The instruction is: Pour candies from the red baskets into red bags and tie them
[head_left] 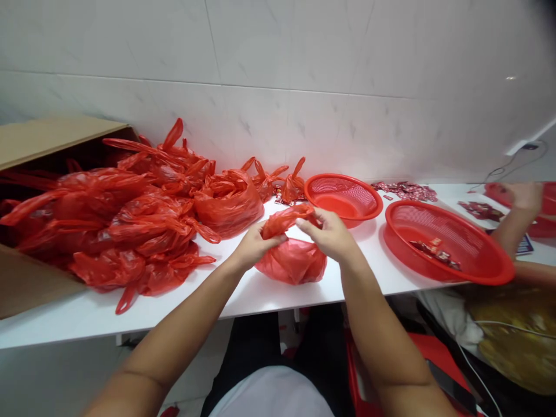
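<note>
A filled red plastic bag (292, 263) rests on the white table in front of me, its bulging lower part near the table's front edge. Both hands grip its gathered top. My left hand (257, 244) pinches the bag's left side, thumb along the plastic. On the right side, my right hand (326, 233) holds the upper rim between thumb and fingers. What lies inside the bag is hidden by the plastic. Just behind my hands stand a larger red bag (230, 202) and smaller tied red bags (293, 186).
At left, a cardboard box (61, 142) lies open, many red bags spilling out. Two red baskets stand at right: a round one (365, 200) and a larger one (482, 249) with small packets (436, 252). More packets (406, 191) lie by the wall. A co-worker's hand (524, 197) is far right.
</note>
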### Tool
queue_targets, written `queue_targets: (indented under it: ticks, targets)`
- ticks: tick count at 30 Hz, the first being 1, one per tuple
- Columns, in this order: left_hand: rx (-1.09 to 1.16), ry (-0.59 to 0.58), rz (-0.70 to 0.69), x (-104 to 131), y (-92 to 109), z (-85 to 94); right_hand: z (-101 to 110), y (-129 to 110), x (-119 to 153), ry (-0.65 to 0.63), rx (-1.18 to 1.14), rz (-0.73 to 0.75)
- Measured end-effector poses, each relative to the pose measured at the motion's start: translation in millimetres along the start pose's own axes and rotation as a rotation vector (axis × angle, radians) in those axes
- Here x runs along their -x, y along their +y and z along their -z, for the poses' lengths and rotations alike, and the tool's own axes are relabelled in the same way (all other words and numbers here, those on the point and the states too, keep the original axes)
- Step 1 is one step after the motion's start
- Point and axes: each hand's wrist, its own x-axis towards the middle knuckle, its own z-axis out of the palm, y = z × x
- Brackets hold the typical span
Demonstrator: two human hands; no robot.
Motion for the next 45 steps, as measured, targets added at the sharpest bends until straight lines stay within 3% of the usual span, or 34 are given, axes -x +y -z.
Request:
queue_targets:
  ticks: [3, 5, 9, 11, 15, 19, 24, 28, 33, 37, 41, 45]
  targets:
    - [0.169, 0.105, 0.018, -1.1, -6.8, 12.7, 6.3, -20.6, -1.5, 0.180, 0.031, 0.101]
    - [0.264, 0.113, 0.003, -0.1, -11.4, 15.9, -0.4, -39.5, -5.2, 0.218, 0.035, 0.197]
    - [0.429, 0.139, -0.078, 4.6, -21.0, 13.8, -27.5, -67.7, -20.1, -0.014, 0.180, 0.267]
    - [0.480, 0.181, -0.090, 7.6, -24.6, 13.8, -35.0, -72.0, -25.7, -0.060, 0.220, 0.255]
    - [0.494, 0.194, -0.079, 15.1, -19.6, 20.3, -30.5, -64.8, -23.0, 0.030, 0.107, 0.219]
    - [0.505, 0.151, -0.161, 25.5, -2.2, 22.2, -25.2, -52.5, -7.7, 0.110, 0.098, 0.198]
    - [0.496, 0.088, -0.177, 30.1, -0.1, 8.6, -28.5, -53.3, 1.2, -0.109, 0.218, 0.168]
    - [0.444, 0.144, -0.171, 26.5, -9.3, 4.4, -20.5, -53.8, -0.7, -0.172, 0.314, 0.127]
    - [0.338, 0.231, -0.173, 16.9, 2.1, 6.1, -3.2, -39.5, 8.2, -0.018, 0.295, 0.036]
    - [0.194, 0.145, -0.247, 7.8, 33.0, -9.8, -2.3, -19.2, 14.2, -0.045, 0.165, -0.028]
    - [0.148, 0.081, -0.306, 3.0, 54.8, -22.6, -2.5, -6.0, 15.6, 0.047, -0.064, 0.064]
    - [0.199, 0.182, -0.313, 3.2, 55.0, -8.3, 8.1, 0.9, 18.2, 0.232, -0.085, 0.148]
